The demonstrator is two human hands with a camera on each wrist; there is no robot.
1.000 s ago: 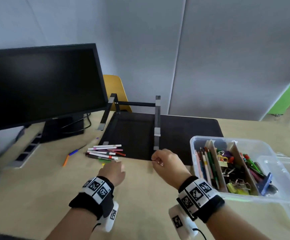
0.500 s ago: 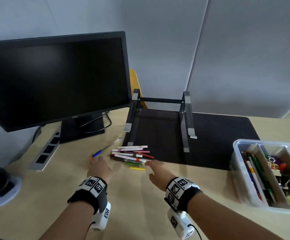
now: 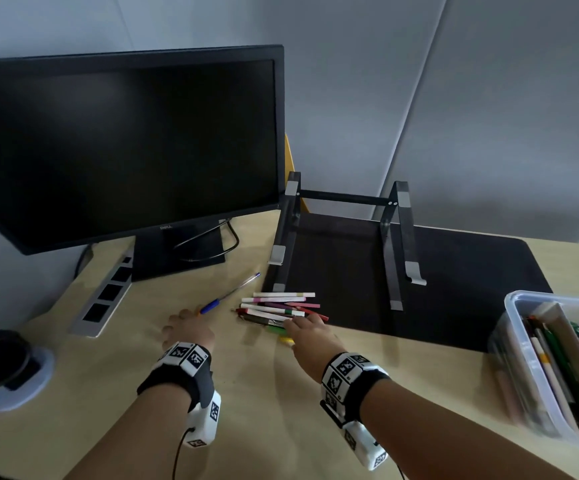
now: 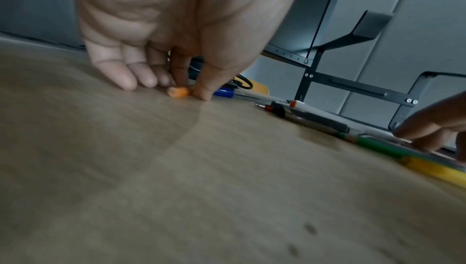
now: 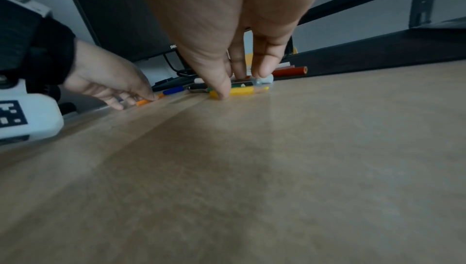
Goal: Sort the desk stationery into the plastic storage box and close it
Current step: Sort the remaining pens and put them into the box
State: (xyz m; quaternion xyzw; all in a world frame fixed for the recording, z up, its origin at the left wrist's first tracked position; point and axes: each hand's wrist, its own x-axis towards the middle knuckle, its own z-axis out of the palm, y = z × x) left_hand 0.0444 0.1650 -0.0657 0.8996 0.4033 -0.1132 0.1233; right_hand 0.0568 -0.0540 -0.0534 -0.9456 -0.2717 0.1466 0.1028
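Left wrist view shows our left hand (image 4: 161, 35) pinching the orange pen (image 4: 178, 91), lying crosswise at its fingers (image 4: 201, 91), while our right hand (image 3: 310, 336) grasps the marker pile (image 3: 277, 308).

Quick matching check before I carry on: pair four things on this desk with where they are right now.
Things:
1. short orange pen
2. yellow marker
3. clear plastic storage box
4. black monitor

Places:
a. desk's right edge
b. under the right hand
c. back left
d. at the left hand fingertips

Pairs: 1-d, 2-b, 3-a, 4-c
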